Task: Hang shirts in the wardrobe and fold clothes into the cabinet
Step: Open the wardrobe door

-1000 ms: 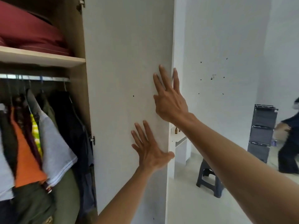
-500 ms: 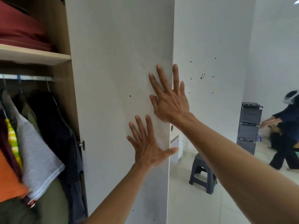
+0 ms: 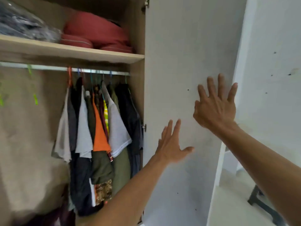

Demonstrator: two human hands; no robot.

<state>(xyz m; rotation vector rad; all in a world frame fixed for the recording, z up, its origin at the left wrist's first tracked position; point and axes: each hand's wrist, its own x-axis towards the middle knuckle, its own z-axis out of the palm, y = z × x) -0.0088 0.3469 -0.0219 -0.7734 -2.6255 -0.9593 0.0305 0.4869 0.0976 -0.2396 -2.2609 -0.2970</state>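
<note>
Both the left hand [image 3: 171, 144] and right hand [image 3: 215, 108] lie flat, fingers released, on the open wardrobe door [image 3: 187, 54]. Shirts [image 3: 97, 128] hang on the rail inside. Closing looks like the step in hand; next calls for an even push

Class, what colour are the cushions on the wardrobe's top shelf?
Red cushions; the head view shows them.

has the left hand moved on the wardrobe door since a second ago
No, hardly: the left hand lies flat on the wardrobe door, below the right hand and the door's small dark dot, as before. The camera swung left.
</note>
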